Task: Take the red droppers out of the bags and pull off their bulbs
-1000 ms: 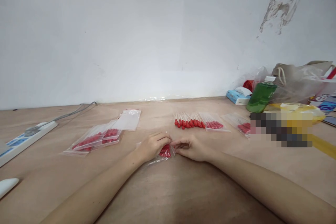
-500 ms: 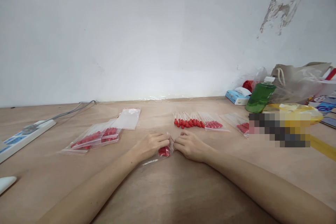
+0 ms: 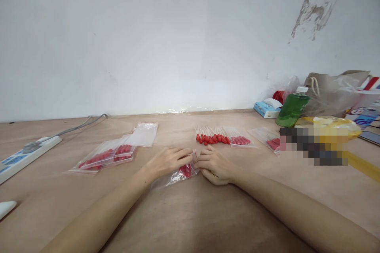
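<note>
At the middle of the wooden table [image 3: 178, 221], my left hand [image 3: 170, 161] is closed on the upper left part of a clear plastic bag [image 3: 175, 178] that has red-tipped sticks [image 3: 186, 170] inside. My right hand [image 3: 214, 165] has its fingers pinched on the bag's right edge. Behind my right hand lies a row of loose red-tipped sticks [image 3: 212, 138], tips toward me. Filled bags lie right of the row, one [image 3: 240, 139] beside it and another [image 3: 273, 142] farther off. On the left, filled bags [image 3: 103, 156] overlap below flat white bags [image 3: 144, 133].
A power strip [image 3: 29, 158] with a grey cable is at the left, a white object [image 3: 6, 208] nearer me. At the right stand a green bottle [image 3: 292, 108], a tissue pack [image 3: 267, 108], a yellow bag [image 3: 338, 126] and a paper bag [image 3: 323, 87]. A wall rises behind.
The bag between my hands has turned and spread out more to the lower left. My right hand has shifted slightly, its thumb now lower and more visible. The camera view has moved slightly.
</note>
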The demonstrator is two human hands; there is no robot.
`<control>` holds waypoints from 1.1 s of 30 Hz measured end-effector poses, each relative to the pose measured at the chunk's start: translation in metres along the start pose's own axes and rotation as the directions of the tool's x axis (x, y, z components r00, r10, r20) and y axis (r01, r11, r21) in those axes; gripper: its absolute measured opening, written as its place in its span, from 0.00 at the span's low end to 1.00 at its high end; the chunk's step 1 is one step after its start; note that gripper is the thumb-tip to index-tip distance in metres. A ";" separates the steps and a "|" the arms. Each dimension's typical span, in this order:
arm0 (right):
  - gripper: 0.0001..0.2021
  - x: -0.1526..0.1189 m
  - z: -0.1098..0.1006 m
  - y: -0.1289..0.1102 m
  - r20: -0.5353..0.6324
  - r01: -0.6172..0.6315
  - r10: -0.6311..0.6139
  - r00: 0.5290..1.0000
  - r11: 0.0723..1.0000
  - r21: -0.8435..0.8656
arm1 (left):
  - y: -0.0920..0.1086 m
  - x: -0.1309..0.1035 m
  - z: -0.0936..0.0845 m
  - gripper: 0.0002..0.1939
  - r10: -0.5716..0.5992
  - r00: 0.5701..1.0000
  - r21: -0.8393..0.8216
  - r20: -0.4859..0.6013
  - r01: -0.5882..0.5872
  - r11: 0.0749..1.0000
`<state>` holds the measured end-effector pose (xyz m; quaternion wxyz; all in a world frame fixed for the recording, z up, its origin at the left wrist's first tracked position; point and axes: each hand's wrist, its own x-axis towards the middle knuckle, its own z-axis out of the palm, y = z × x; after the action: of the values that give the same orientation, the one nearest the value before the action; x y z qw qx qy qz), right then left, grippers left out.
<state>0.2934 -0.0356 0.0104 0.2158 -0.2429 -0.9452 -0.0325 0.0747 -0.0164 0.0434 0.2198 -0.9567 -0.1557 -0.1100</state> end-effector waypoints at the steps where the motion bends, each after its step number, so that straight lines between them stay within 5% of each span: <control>1: 0.10 0.001 0.003 -0.001 -0.015 -0.063 0.063 0.998 0.998 0.029 | 0.001 0.000 -0.001 0.13 0.013 1.000 0.013 -0.008 -0.013 1.000; 4: 0.09 0.005 0.012 -0.003 -0.074 -0.271 0.297 0.952 0.931 0.246 | 0.000 0.002 -0.003 0.13 0.014 0.999 0.005 -0.042 -0.014 1.000; 7: 0.10 0.010 0.019 -0.002 0.010 -0.386 0.473 0.881 0.706 0.593 | -0.002 0.002 -0.003 0.13 -0.017 0.998 -0.054 -0.057 0.014 0.998; 10: 0.13 0.012 0.020 -0.001 0.125 -0.412 0.500 0.857 0.519 0.749 | -0.001 -0.002 0.000 0.14 -0.099 0.993 -0.144 -0.059 0.090 0.986; 12: 0.14 0.013 0.018 0.000 0.158 -0.418 0.492 0.856 0.481 0.771 | 0.003 -0.008 0.003 0.16 -0.277 0.958 -0.259 -0.066 0.252 0.932; 16: 0.12 0.016 0.018 0.001 0.201 -0.453 0.506 0.839 0.443 0.773 | 0.015 -0.030 0.004 0.24 -0.555 0.827 -0.467 0.086 0.526 0.711; 22: 0.15 0.018 0.029 -0.005 0.080 -0.480 0.623 0.778 0.508 0.716 | 0.023 -0.048 0.009 0.23 -0.603 0.782 -0.566 0.158 0.573 0.593; 29: 0.21 0.018 0.030 -0.012 0.083 -0.461 0.598 0.797 0.514 0.724 | 0.022 -0.047 0.016 0.21 -0.634 0.761 -0.588 0.139 0.578 0.565; 33: 0.15 0.019 0.028 -0.012 0.093 -0.451 0.565 0.820 0.536 0.714 | 0.023 -0.048 0.015 0.20 -0.635 0.757 -0.581 0.152 0.589 0.562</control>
<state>0.2614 -0.0330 -0.0063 0.3615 -0.4018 -0.7511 0.3791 0.0405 -0.0409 0.0080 -0.1387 -0.8559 -0.4263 -0.2577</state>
